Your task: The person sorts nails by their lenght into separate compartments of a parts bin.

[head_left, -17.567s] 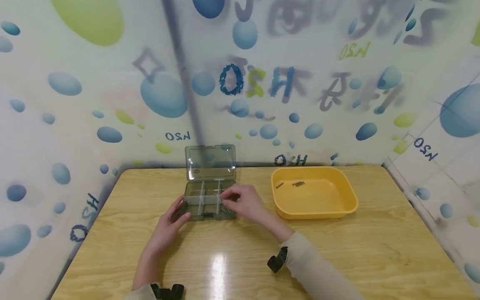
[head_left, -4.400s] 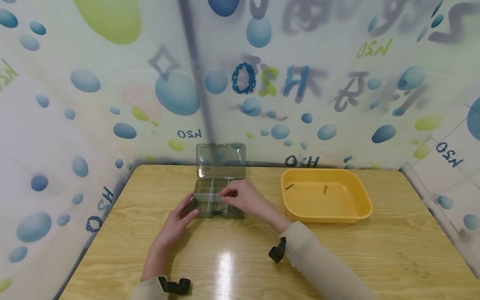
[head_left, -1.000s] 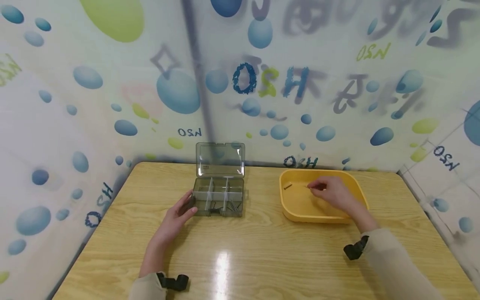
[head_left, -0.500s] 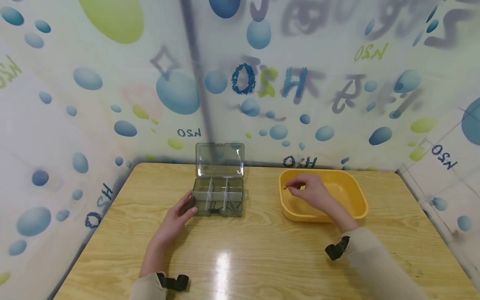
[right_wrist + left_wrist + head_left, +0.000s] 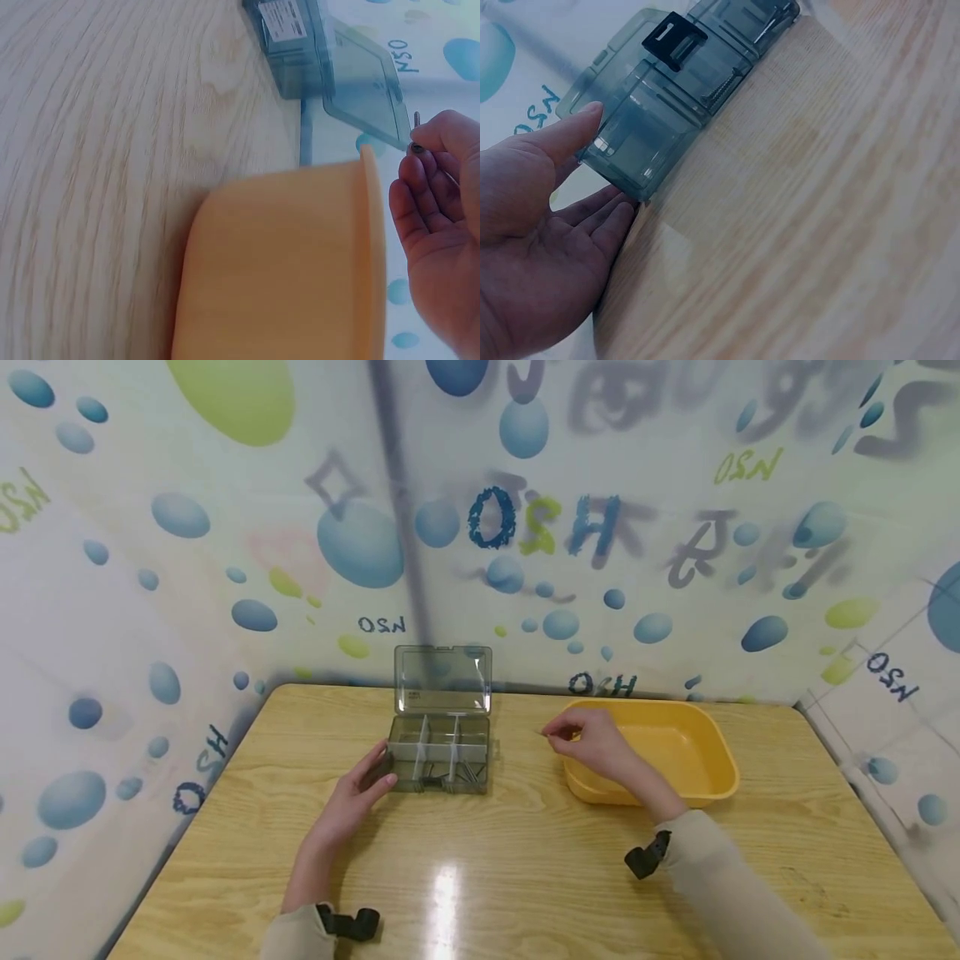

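A screw (image 5: 417, 121) is pinched between thumb and finger of my right hand (image 5: 588, 745), at the left rim of the yellow tray (image 5: 722, 752). Whether a second screw is tucked in those fingers I cannot tell. The smoky clear compartment box (image 5: 405, 770) stands with its lid (image 5: 444, 681) raised. My left hand (image 5: 352, 797) holds the box's left end, thumb at the front corner and fingers along the side. Several screws (image 5: 468, 772) lie in the front right compartment, and a few (image 5: 433, 771) in the front middle one.
Wooden table (image 5: 480, 860) under everything, with a patterned wall (image 5: 555, 568) close behind the box lid and tray. In the right wrist view, a white label (image 5: 282, 19) shows on the box.
My right hand picks up the screw from the tray's left side and moves left to the tray's rim. No screw shows in the tray's visible part now. My left hand stays at the box.
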`<state>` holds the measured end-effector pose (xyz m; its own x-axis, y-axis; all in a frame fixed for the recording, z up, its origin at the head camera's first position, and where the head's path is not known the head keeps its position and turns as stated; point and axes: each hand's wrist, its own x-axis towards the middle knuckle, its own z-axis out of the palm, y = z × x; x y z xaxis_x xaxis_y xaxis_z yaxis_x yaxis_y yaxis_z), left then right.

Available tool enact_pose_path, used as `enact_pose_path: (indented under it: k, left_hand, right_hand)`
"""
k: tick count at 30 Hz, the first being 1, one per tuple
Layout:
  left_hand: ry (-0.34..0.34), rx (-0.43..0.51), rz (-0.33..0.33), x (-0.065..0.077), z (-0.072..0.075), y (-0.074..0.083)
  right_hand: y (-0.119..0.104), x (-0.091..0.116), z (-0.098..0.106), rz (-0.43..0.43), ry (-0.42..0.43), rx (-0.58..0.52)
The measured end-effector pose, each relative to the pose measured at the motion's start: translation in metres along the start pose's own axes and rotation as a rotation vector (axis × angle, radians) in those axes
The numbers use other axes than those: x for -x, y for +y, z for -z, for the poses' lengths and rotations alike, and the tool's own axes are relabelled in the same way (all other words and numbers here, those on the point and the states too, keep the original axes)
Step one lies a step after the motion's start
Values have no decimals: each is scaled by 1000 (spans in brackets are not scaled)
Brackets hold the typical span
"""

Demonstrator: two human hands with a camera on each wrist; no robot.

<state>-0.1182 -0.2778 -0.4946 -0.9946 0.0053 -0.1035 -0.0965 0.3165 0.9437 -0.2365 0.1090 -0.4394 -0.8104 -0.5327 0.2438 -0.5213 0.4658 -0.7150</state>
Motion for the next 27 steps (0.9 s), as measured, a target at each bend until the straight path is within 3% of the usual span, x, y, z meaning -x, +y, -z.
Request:
enact_pose_path:
  k: [17, 27]
  left_hand:
    - [3, -3, 7, 0, 3, 3]
    - [-1, -13, -1, 1, 1, 2]
  right_hand:
    - [-29, -31, -32, 63, -99, -85]
    - [-40, -39, -60, 43, -175, -127]
